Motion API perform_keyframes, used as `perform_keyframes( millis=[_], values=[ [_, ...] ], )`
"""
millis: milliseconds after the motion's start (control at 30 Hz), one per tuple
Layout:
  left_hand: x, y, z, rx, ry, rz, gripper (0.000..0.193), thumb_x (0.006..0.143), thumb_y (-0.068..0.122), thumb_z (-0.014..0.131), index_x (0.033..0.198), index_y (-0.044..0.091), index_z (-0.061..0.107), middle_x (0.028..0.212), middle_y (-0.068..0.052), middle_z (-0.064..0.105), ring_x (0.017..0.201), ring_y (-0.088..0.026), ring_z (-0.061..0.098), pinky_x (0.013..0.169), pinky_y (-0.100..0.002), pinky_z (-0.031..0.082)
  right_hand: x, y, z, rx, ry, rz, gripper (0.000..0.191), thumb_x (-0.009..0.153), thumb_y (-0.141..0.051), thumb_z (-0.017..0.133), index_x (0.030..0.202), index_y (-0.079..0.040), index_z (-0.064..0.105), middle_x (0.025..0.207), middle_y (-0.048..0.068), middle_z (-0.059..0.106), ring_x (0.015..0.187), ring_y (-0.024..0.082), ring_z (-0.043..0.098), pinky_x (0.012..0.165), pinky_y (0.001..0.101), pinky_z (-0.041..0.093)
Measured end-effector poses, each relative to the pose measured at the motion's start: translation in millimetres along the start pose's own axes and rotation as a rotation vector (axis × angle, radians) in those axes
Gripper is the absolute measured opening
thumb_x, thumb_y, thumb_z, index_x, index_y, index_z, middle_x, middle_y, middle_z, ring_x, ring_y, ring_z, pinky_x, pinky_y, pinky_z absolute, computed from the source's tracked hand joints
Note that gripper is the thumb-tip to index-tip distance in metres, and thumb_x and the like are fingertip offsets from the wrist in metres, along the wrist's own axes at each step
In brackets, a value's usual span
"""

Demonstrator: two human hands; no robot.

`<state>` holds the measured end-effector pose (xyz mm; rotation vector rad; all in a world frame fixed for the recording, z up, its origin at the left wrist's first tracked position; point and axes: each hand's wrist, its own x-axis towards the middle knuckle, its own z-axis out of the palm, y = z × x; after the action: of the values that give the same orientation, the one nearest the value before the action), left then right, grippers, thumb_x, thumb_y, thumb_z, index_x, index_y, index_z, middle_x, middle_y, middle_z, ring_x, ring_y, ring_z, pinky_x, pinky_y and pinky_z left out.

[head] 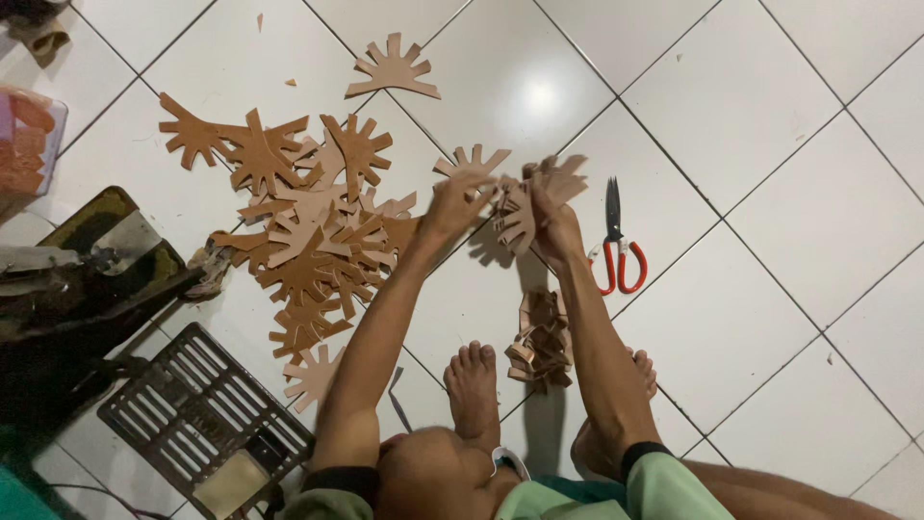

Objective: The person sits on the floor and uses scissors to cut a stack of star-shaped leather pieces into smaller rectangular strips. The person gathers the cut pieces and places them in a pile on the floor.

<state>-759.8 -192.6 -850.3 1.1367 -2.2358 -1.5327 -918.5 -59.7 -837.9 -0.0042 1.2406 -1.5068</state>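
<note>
Far left: a dark machine (pixel 87 279) stood at the edge of the white tiled floor (pixel 770 289), with a black slotted grille (pixel 192 404) lying flat below it.
Loose pile: a heap of flat tan cut-outs (pixel 308 231), each with spread, finger-like tabs, lay scattered on the floor left of the hands; one lone cut-out (pixel 393 69) lay apart above the heap.
Left hand (pixel 452 207): reached forward over the floor, its fingers closed on the near edge of a fan-shaped piece (pixel 472 162) that touched the held stack.
Held stack (pixel 525 207): a bunch of the same tan pieces, gathered face to face and raised just above the floor between the two hands.
Right hand (pixel 556 231): fingers closed round the right side of the held stack, gripping it.
Finished bundle (pixel 541 342): a compact tan bunch rested on the floor between the person's bare feet (pixel 474 385), just below the hands.
Scissors (pixel 616 246): red-handled, blades shut, lying on the floor just right of the right hand, untouched.
Progress, as a judgement: one bundle looked done and a second was partly gathered, while most of the cut-outs remained loose in the heap, so the gathering seemed nearer its start than its end.
</note>
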Motion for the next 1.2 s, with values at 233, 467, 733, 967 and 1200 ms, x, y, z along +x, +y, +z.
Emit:
perform_keyframes(
  millis=[233,467,733,967,1200],
  values=[
    [14.1,-7.1,-27.1,0.149,0.051,-0.078,0.022,0.100,0.021,0.066,0.112,0.002,0.068,0.111,-0.014,0.071,0.109,-0.030,0.064,0.095,-0.045,0.056,11.9,7.2,1.0,-0.099,0.105,0.079,0.057,0.100,-0.046,0.058,0.121,0.007,0.063,0.094,0.014,0.072,0.070,0.019,0.071,0.061,0.0352,0.060],
    [48.8,27.5,-50.7,-0.338,0.009,-0.036,0.025,0.095,0.022,0.070,0.113,0.005,0.070,0.122,-0.011,0.071,0.117,-0.025,0.066,0.103,-0.044,0.053,50.1,-15.9,18.0,-0.443,0.079,-0.124,0.060,0.099,-0.050,0.057,0.126,0.003,0.059,0.089,0.012,0.069,0.066,0.018,0.067,0.057,0.0334,0.060],
    [95.0,-13.4,-127.6,0.475,0.512,0.020,0.010,0.090,0.010,0.071,0.098,0.006,0.075,0.111,-0.012,0.071,0.110,-0.033,0.064,0.095,-0.049,0.052,37.3,-21.9,-11.5,0.215,-0.102,0.049,0.047,0.105,-0.042,0.051,0.134,-0.006,0.058,0.110,0.011,0.070,0.088,0.019,0.069,0.073,0.0319,0.060],
    [22.3,15.9,8.7,-0.211,0.106,0.156,0.029,0.093,0.013,0.060,0.119,0.008,0.071,0.111,-0.010,0.076,0.095,-0.023,0.076,0.082,-0.040,0.067,61.2,2.6,19.3,0.186,-0.131,-0.033,0.048,0.107,-0.039,0.055,0.135,0.000,0.057,0.113,0.011,0.068,0.094,0.021,0.068,0.080,0.0352,0.060],
    [-2.4,-54.7,-126.1,1.012,0.598,-0.041,0.066,0.063,0.040,0.078,0.117,0.007,0.063,0.113,-0.014,0.071,0.104,-0.030,0.069,0.087,-0.052,0.058,39.7,-35.7,-12.7,-0.209,0.039,-0.227,0.049,0.107,-0.034,0.063,0.132,0.007,0.058,0.110,0.012,0.066,0.089,0.018,0.062,0.077,0.0334,0.054]
  ],
)
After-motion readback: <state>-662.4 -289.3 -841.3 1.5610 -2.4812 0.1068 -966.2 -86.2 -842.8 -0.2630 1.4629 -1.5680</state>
